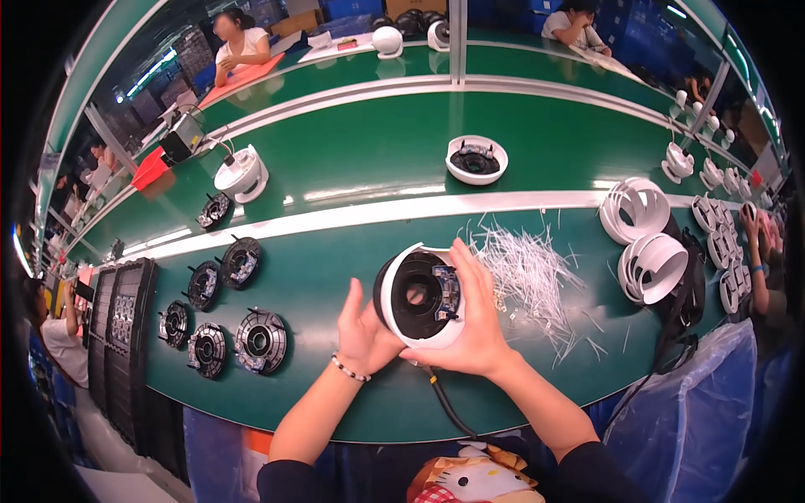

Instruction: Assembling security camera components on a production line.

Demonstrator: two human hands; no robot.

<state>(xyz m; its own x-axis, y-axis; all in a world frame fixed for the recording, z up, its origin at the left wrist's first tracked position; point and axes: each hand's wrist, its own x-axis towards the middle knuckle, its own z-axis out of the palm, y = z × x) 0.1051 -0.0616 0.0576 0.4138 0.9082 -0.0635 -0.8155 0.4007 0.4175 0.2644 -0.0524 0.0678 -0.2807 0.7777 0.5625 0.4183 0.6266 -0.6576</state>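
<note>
Head | right hand (480, 335) grips housing (425, 338); left hand (369, 335): hold hidden, cannot tell | loose strips (530, 272) right of housing could stray inside

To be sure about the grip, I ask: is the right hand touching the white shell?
Touching. The head view shows the right hand laid against the right side of the white shell, with no visible gap.

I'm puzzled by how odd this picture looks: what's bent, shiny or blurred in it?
Head view: the fisheye bows the white strip and leaves black corners; head view: pale glare streaks mark the far bench, likely from overhead lights; head view: the held shell looks fairly sharp, while the co-worker's arm near the right rim looks softer.
</note>
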